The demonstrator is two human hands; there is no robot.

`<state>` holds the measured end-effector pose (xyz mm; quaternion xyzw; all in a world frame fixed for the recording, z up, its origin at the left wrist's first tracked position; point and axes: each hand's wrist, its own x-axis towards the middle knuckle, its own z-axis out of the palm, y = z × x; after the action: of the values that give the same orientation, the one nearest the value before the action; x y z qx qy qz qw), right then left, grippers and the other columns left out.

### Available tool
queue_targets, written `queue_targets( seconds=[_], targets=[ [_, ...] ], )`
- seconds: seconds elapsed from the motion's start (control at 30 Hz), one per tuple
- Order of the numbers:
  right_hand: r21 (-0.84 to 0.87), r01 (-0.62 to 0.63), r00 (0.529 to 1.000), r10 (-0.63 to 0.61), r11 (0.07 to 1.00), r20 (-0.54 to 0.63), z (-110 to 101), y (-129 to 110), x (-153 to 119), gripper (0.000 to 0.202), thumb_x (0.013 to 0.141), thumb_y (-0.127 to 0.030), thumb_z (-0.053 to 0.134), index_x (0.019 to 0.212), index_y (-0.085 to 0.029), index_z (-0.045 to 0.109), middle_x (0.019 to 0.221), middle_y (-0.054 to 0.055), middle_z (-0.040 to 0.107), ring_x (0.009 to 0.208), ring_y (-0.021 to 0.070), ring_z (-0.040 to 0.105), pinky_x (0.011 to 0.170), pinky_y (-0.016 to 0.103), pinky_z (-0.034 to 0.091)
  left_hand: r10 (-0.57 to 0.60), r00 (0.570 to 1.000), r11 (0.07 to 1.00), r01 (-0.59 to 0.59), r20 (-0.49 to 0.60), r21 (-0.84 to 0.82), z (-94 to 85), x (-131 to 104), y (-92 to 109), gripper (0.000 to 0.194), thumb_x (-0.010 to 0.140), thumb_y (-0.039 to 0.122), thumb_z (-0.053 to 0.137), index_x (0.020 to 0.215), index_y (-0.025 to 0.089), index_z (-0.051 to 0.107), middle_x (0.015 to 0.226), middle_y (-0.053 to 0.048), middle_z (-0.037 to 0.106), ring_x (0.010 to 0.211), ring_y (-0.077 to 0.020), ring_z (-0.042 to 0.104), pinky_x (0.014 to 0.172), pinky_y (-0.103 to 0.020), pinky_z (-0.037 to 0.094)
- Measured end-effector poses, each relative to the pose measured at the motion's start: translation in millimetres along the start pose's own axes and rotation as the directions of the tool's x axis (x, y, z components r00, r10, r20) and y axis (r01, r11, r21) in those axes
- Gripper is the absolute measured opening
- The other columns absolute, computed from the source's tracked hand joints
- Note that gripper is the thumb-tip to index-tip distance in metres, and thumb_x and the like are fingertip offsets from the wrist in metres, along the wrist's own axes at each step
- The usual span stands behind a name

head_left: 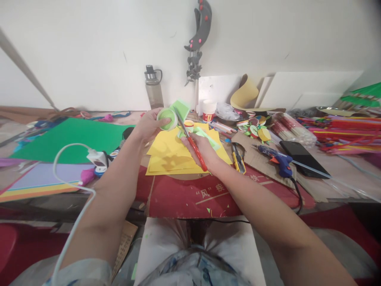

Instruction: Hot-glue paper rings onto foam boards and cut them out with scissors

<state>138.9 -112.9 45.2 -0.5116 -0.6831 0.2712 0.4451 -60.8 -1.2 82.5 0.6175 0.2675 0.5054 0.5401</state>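
My left hand [149, 126] is closed around a short round white-rimmed piece [172, 125] that looks like a cut paper cup bottom, green inside. A light green sheet of paper [183, 109] sticks out behind it. My right hand [205, 151] grips scissors [195, 149] with red handles, their blades pointing up and away, against the green paper at the piece's right edge. Whether the blades are parted I cannot tell. Under both hands lie yellow sheets [160, 165]. Light green scraps [208, 139] and another small cup piece [189, 124] lie behind my right hand.
A utility knife [238, 158], a blue glue gun [279, 161] with a cord and a black phone [303, 158] lie at right. Behind stand a bottle [154, 89] and a paper cup [208, 110]. A white cable [80, 214] crosses my left arm. Green card [74, 139] lies left.
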Motion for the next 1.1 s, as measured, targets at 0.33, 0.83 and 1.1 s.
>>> queue_targets(
  seconds=[0.33, 0.83, 1.1],
  targets=[
    [0.116, -0.01, 0.998, 0.017, 0.993, -0.06, 5.2, 1.3, -0.7, 0.052, 0.092, -0.076, 0.051, 0.077, -0.028, 0.041, 0.065, -0.004, 0.042, 0.062, 0.0158, 0.041, 0.058, 0.031, 0.034, -0.069, 0.989, 0.967, 0.034, -0.132, -0.251, 22.6, -1.0, -9.5, 0.038, 0.072, 0.032, 0.099, 0.097, 0.018, 0.074, 0.087, -0.001, 0.079, 0.072, -0.0125, 0.074, 0.062, -0.021, 0.058],
    [0.305, -0.103, 0.995, 0.093, 0.947, 0.046, 8.3, 14.0, 8.0, 0.064, 0.084, -0.089, 0.062, 0.089, -0.027, 0.05, 0.065, -0.005, 0.048, 0.053, 0.0146, 0.047, 0.046, 0.031, 0.042, -0.118, 0.974, 0.959, 0.061, -0.192, -0.278, 37.3, -1.2, -17.4, 0.046, 0.063, 0.026, 0.104, 0.092, 0.016, 0.071, 0.078, 0.001, 0.076, 0.068, -0.0146, 0.077, 0.051, -0.018, 0.05],
    [0.302, -0.104, 0.995, 0.099, 0.948, 0.033, 7.0, 19.4, 7.1, 0.061, 0.09, -0.088, 0.058, 0.091, -0.027, 0.052, 0.065, -0.006, 0.05, 0.05, 0.0133, 0.05, 0.045, 0.028, 0.045, -0.087, 0.985, 0.971, 0.051, -0.149, -0.232, 43.2, -4.3, -17.8, 0.048, 0.062, 0.031, 0.105, 0.09, 0.015, 0.07, 0.074, 0.001, 0.073, 0.065, -0.0134, 0.074, 0.051, -0.019, 0.049]
  ],
)
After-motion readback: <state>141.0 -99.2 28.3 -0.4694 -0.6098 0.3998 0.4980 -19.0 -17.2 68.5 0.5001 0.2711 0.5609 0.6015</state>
